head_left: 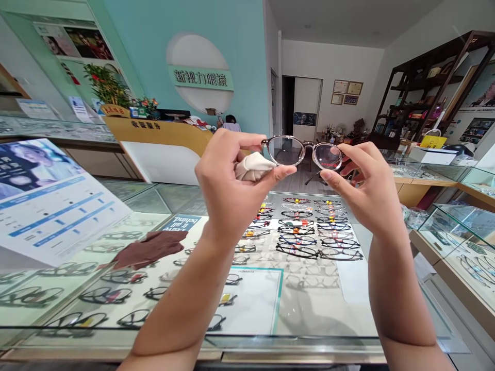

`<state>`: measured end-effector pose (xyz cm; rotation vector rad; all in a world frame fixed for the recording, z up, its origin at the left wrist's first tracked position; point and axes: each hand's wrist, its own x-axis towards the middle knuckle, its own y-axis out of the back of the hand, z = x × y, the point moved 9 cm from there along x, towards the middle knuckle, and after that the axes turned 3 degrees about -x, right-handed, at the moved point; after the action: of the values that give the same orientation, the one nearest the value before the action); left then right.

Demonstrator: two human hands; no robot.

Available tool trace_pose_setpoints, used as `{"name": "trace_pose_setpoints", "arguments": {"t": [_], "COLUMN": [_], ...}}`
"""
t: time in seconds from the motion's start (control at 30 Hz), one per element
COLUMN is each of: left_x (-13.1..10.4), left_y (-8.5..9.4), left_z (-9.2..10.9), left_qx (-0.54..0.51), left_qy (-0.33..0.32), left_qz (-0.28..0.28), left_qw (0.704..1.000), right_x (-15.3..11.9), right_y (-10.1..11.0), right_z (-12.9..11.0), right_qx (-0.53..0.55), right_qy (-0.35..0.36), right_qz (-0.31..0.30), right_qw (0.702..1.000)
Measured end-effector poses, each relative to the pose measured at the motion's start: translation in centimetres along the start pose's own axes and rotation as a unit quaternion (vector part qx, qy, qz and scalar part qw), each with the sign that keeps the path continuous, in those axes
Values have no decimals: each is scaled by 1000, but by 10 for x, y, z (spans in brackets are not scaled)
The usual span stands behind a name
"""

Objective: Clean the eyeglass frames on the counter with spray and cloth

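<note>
A pair of round, clear-lensed eyeglasses point(308, 146) is held up above the glass counter, level with the far desk. My left hand point(235, 180) pinches the left rim between thumb and fingers, and a bunched white cloth point(253, 166) is tucked in its palm. The right rim is between the thumb and fingertips of my right hand point(367, 180). Red lettering shows on the right lens. Below, several rows of eyeglasses point(297, 240) lie on the counter, and a brown cloth point(150, 248) lies to their left.
A glass display counter point(309, 314) spans the front, with frames inside. A printed stand-up card point(58, 206) is at the left. A teal-edged white sheet point(259, 299) lies near the front. Another glass case point(464, 232) stands at the right, a yellow-fronted desk point(154, 135) behind.
</note>
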<state>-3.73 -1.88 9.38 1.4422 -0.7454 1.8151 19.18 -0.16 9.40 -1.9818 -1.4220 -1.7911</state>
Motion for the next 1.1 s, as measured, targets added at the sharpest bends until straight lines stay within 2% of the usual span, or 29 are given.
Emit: {"name": "trace_pose_setpoints", "arguments": {"t": [0.17, 0.43, 0.7, 0.93, 1.1], "left_x": [0, -1, -3, -4, -4], "left_y": [0, -2, 1, -2, -8], "left_z": [-3, -6, -1, 0, -15], "left_qx": [15, -8, 23, 15, -18], "left_qy": [-22, 8, -38, -20, 4], "left_qz": [-1, -9, 8, -7, -23], "left_qw": [1000, 1000, 999, 1000, 1000], "right_x": [0, 1, -1, -2, -2], "right_y": [-5, -8, -12, -8, -3], "right_z": [1, 1, -1, -4, -3], "right_qx": [3, -6, -17, -24, -20], "right_qy": [-5, -3, -5, 28, 32], "right_qz": [-16, -25, -37, -3, 33], "right_qw": [1000, 1000, 999, 999, 999]}}
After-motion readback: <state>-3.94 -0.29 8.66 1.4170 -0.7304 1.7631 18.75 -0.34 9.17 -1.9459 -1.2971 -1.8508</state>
